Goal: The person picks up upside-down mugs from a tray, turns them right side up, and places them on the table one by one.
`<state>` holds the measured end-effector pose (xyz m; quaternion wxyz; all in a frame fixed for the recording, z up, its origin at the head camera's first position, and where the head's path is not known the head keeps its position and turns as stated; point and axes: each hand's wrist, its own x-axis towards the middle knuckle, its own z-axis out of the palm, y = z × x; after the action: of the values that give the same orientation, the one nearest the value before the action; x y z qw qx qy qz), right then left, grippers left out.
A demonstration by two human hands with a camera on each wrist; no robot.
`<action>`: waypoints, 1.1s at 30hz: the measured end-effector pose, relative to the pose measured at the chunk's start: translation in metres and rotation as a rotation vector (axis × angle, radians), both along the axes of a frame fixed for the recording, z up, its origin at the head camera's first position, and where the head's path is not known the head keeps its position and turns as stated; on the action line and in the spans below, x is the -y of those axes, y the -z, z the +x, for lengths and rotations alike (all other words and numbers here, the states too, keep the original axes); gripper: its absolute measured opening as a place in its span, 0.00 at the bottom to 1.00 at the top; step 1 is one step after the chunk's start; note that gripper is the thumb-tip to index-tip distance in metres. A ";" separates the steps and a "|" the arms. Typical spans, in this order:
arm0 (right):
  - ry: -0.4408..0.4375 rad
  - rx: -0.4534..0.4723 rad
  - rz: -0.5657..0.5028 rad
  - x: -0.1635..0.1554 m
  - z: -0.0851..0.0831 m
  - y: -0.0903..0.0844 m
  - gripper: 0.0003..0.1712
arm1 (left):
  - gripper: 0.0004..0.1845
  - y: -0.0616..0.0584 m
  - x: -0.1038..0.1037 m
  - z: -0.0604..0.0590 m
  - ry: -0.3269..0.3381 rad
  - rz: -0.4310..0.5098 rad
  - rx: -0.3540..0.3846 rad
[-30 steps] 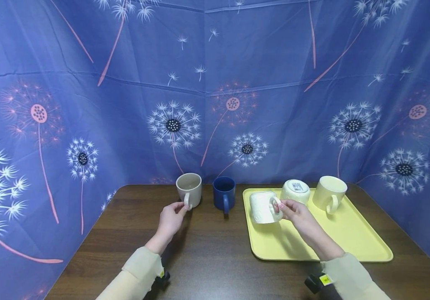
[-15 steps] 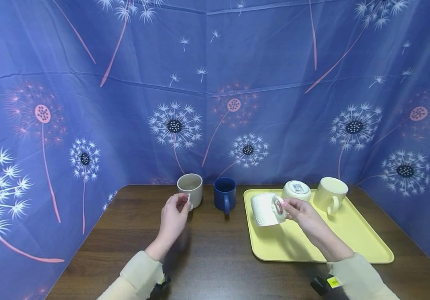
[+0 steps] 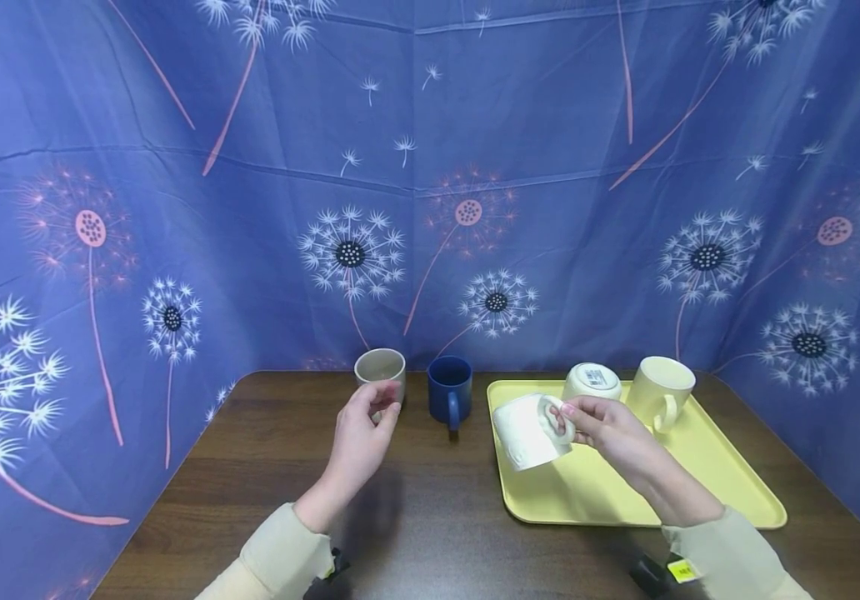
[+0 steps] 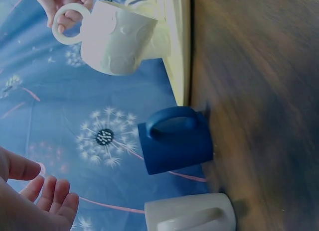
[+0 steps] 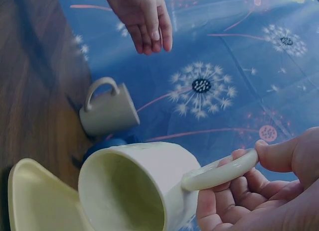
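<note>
My right hand (image 3: 567,414) pinches the handle of a white embossed mug (image 3: 527,432) and holds it tilted in the air over the left part of the yellow tray (image 3: 707,487). In the right wrist view the mug's (image 5: 132,191) empty inside faces the camera, with my fingers (image 5: 249,188) curled round the handle. My left hand (image 3: 377,404) hovers with relaxed fingers in front of a beige mug (image 3: 380,368) and holds nothing. A blue mug (image 3: 449,388) stands upright between the beige mug and the tray. The left wrist view shows the white mug (image 4: 117,37), blue mug (image 4: 174,141) and beige mug (image 4: 192,213).
On the tray's far side sit an upside-down cream cup (image 3: 591,380) and an upright pale yellow mug (image 3: 660,390). The brown table (image 3: 430,500) is walled on three sides by blue dandelion-print cloth (image 3: 430,208).
My left hand has let go of the beige mug's handle and risen off the table. My right hand has lifted the white mug slightly and tipped it further over.
</note>
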<state>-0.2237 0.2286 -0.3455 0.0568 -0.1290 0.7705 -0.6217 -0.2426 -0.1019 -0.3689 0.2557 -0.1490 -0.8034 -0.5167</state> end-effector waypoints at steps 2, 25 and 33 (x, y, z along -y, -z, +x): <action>-0.030 0.001 -0.036 0.001 0.001 -0.002 0.16 | 0.13 -0.003 -0.002 0.001 0.016 -0.008 -0.016; -0.240 0.049 -0.104 0.002 0.005 -0.027 0.11 | 0.21 -0.046 -0.023 0.031 0.292 -0.321 -0.033; -0.214 0.032 -0.005 0.009 0.010 -0.031 0.13 | 0.20 -0.054 -0.034 0.038 0.356 -0.281 0.006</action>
<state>-0.2134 0.2195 -0.3142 0.1346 -0.2006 0.7498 -0.6160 -0.2048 -0.0683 -0.3146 0.1348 -0.3209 -0.8293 -0.4371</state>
